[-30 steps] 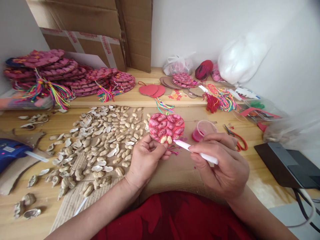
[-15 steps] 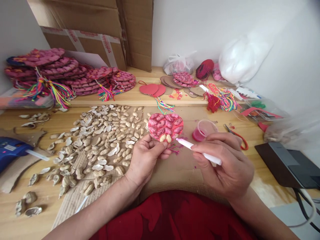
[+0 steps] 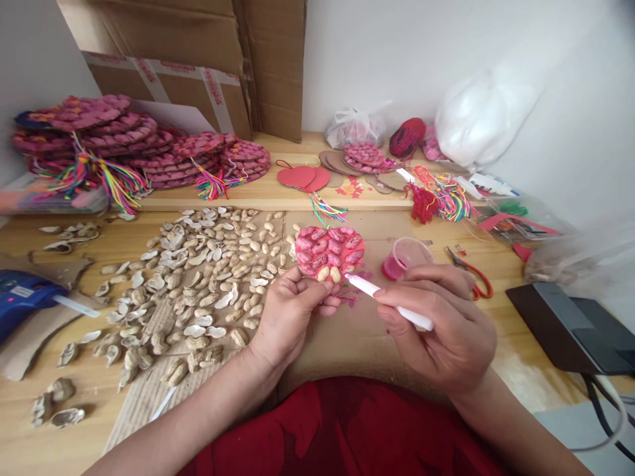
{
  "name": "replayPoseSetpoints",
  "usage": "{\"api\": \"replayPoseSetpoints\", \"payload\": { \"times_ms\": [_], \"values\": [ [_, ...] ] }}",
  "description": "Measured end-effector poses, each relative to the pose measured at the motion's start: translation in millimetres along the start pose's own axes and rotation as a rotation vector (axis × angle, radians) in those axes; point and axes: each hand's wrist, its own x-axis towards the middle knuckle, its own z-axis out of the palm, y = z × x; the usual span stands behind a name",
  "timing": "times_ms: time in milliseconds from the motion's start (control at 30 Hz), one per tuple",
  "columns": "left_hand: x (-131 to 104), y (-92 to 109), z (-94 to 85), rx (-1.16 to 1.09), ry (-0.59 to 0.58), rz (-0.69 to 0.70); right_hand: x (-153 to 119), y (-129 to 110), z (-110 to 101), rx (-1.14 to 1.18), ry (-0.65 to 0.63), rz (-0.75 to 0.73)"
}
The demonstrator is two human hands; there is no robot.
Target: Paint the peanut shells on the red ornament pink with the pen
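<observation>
Between the thumb and fingers of my left hand (image 3: 292, 314) is a red disc (image 3: 329, 251) covered with rows of peanut shells. Most shells on it are dyed pink; a few near its lower edge are still pale. My right hand (image 3: 441, 330) grips a white marker-like pen (image 3: 391, 304), its tip close to the disc's lower right edge. Whether the tip touches a shell I cannot tell. Just beyond the right hand stands a clear plastic cup (image 3: 409, 254) with pink liquid in it. Coloured threads hang under the disc.
Loose peanut shells (image 3: 198, 277) cover the left side. A blue glue gun (image 3: 30, 297) lies at far left. Stacked pink shell discs (image 3: 99, 139) with tassels fill the shelf. Red-handled pliers (image 3: 473, 274) and a dark device (image 3: 570, 330) are at right.
My right hand has shifted slightly left, bringing the pen tip nearer the pale shells at the disc's lower edge. My left hand and the disc stay nearly in place.
</observation>
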Motion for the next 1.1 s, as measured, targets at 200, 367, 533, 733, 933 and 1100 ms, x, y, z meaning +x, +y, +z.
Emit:
{"api": "replayPoseSetpoints", "payload": {
  "times_ms": [200, 367, 533, 733, 933, 1100],
  "values": [
    [2.8, 2.1, -0.2, -0.067, 0.02, -0.096, -0.4, 1.8, 0.5, -0.027, 0.057, 0.01],
    [2.8, 2.9, -1.5, -0.087, 0.016, -0.153, -2.3, 3.1, 1.4, 0.01, 0.002, -0.006],
    [3.4, 2.1, -3.1, -0.125, 0.017, -0.166, -2.1, 5.0, 2.3, -0.001, 0.016, 0.012],
    [2.5, 2.4, -1.6, -0.11, 0.012, -0.159, -1.3, 3.3, 2.5, 0.025, -0.01, -0.016],
    [0.3, 2.6, 0.7, -0.09, 0.031, -0.13, -1.7, 1.6, 4.1, -0.024, -0.031, -0.022],
    [1.4, 3.4, 0.3, -0.091, 0.039, -0.131, -1.9, 2.9, 2.7, 0.009, 0.01, -0.008]
  ]
}}
